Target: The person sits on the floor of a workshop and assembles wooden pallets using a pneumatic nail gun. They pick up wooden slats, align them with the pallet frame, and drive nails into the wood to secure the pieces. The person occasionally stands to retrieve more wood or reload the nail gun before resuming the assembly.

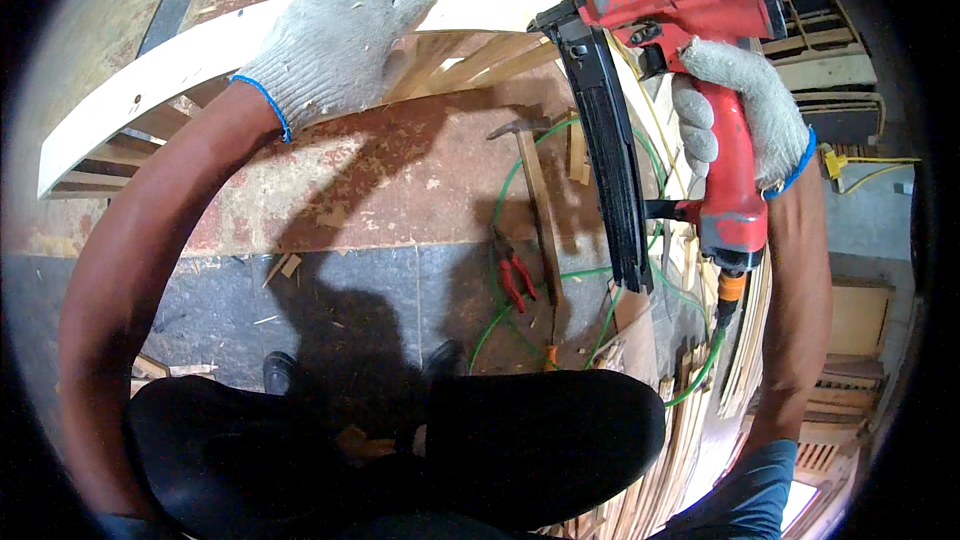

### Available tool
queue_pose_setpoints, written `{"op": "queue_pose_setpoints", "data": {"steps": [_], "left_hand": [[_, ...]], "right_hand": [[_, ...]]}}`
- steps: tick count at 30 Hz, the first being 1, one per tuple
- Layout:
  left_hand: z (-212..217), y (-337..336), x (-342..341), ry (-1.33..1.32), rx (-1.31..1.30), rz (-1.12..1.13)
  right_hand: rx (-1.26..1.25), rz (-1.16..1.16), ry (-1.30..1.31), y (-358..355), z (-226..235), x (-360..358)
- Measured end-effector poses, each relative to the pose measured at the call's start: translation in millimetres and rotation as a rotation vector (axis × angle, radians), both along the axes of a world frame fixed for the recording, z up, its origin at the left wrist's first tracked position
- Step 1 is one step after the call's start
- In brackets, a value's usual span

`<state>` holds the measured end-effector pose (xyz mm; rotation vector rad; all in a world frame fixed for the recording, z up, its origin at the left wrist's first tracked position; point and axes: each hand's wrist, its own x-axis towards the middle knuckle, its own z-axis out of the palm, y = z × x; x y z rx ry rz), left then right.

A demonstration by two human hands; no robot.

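Observation:
A red and grey nail gun [733, 170] with a long black magazine is held upright by its handle in my gloved right hand [755, 110]. One finger lies near the trigger, the others wrap round the handle. The gun's nose points left, at the right end of a pale wooden board [200, 58] that looks curved here. My left hand [340, 40], in a grey knit glove with a blue cuff, grips this board from above, fingers over its top. Its thumb is mostly hidden. Below the board, more wooden slats [470, 65] form a frame.
On the floor lie a hammer [540, 210], red-handled pliers [517, 280] and wood scraps [290, 266]. A green air hose [705, 370] runs from the gun and loops around the tools. Long wood strips [680, 420] are stacked at the right, with wooden frames [825, 40] beyond.

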<state>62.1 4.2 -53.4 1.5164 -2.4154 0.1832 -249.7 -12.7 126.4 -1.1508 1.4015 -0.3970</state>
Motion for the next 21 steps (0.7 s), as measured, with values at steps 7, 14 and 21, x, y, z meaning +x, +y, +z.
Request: {"op": "queue_pose_setpoints", "data": {"steps": [7,14,21], "left_hand": [[-9,-9,9,0.018,-0.056,0.006],[-1,-11,7,0.032,-0.038,0.056],[-6,-10,7,0.081,-0.114,0.030]], "right_hand": [[-0.073,-0.046,-0.050,7,-9,8],[-0.067,-0.007,-0.134,13,-10,11],[-0.057,0.027,-0.072,14,-11,32]]}}
